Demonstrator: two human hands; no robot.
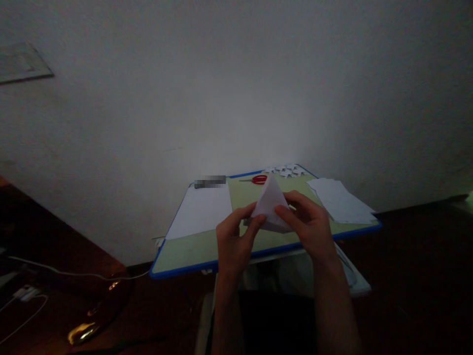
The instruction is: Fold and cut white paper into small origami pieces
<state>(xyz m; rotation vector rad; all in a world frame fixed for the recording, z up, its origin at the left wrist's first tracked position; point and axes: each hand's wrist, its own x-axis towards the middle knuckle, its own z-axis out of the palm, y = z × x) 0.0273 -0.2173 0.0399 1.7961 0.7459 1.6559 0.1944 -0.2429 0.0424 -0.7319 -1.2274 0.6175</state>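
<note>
Between both hands, above the table, is a folded white paper [272, 197] with a pointed top and a wider lower edge. My left hand [236, 234] pinches its left side, thumb on the near face. My right hand [308, 222] grips the right side, its thumb pressed on the front near the middle. The fingers behind the paper are partly hidden. Just beyond the paper's tip lie red-handled scissors [259, 180], their blades pointing left.
The pale green table [185, 256] has a blue rim. White sheets [203, 209] lie at left, with a blurred dark object [210, 182] at their far edge. Several small folded paper pieces [290, 170] sit at the back right, near a paper stack [338, 199]. A wall [236, 98] stands behind.
</note>
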